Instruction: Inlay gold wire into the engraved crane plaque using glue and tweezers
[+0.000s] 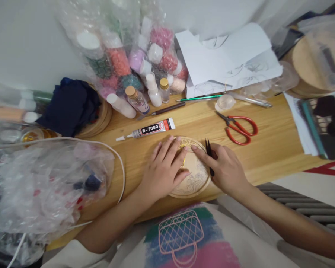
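The wooden disc [194, 181] is held down by the left hand [163, 168], fingers loosely spread, while black tweezers [209, 152] are pinched in the right hand [226, 169].

A home craft corner is indicated. A wooden desk [268, 149] is set against a plain wall [30, 44] and is crowded with hobby supplies. Bags [120, 59] of small coloured pots are heaped at the back, and bottles [136, 99] are stood beside them. Glue [150, 129] and scissors [238, 128] are laid out. Sketches [229, 59] are piled on paper. Tweezers [209, 147] are seen by a carved disc [195, 178] at the front edge.
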The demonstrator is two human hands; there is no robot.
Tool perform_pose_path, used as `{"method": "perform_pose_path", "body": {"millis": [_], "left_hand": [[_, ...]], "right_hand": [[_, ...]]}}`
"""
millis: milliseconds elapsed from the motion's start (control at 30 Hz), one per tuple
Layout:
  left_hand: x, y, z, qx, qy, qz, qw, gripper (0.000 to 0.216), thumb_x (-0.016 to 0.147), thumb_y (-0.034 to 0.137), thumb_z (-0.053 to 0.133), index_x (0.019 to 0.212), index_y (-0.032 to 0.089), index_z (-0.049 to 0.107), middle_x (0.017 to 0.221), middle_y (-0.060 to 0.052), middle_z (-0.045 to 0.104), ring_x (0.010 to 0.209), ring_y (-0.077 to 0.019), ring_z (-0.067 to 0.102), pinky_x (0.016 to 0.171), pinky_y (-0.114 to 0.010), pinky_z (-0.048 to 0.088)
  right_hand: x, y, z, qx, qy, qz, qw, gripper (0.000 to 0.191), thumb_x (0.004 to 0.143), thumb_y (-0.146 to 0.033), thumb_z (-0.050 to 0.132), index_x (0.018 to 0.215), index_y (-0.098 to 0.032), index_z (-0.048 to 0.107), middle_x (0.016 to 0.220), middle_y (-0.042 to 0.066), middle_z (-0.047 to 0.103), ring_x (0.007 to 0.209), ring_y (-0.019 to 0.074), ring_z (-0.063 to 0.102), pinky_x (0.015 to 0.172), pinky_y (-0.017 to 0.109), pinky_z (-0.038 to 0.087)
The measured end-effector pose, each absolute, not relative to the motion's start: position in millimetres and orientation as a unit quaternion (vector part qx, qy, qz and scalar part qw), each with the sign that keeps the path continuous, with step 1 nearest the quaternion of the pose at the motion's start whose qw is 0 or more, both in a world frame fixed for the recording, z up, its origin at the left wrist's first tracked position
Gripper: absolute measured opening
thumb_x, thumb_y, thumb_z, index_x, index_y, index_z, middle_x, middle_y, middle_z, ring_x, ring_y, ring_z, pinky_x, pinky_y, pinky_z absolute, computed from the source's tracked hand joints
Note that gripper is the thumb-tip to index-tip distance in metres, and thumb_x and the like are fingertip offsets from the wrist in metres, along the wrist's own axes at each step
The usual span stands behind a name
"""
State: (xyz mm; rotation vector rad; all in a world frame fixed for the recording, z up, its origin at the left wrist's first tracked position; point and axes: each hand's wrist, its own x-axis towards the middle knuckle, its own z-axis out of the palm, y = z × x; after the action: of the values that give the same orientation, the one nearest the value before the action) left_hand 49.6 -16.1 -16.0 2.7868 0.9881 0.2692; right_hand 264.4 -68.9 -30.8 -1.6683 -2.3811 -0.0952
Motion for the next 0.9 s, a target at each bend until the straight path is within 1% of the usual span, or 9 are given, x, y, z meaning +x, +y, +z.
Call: {"method": "perform_pose_path", "body": {"millis": [567,900], "left_hand": [[50.4,-16.3,-16.9,0.935,0.33,0.095,0.087,0.051,0.096,0.045,0.05,0.135,0.012,0.053,0.145,-0.019,0.05,0.137,-0.0375,0.043,0.106,-0.055,0.042],[50.4,-16.4,-17.0,0.935,0.331,0.099,0.08,0.05,0.097,0.045,0.046,0.134,0.012,0.053,0.144,-0.019,0.051,0.136,-0.0375,0.045,0.105,-0.054,0.043]], "right_hand": [[265.2,-67.3,-30.3,-0.562,-0.817,-0.036,0.125,0.041,0.096,-0.014,0.038,0.127,-0.023,0.063,0.091,0.009,0.059,0.075,0.0197,0.052,0.065,0.029,0.045],[265.7,-68.0,-32.0,-0.562,-0.816,-0.034,0.13,0.045,0.093,-0.009,0.04,0.129,-0.023,0.062,0.091,0.009,0.058,0.075,0.0196,0.052,0.066,0.03,0.045]]}}
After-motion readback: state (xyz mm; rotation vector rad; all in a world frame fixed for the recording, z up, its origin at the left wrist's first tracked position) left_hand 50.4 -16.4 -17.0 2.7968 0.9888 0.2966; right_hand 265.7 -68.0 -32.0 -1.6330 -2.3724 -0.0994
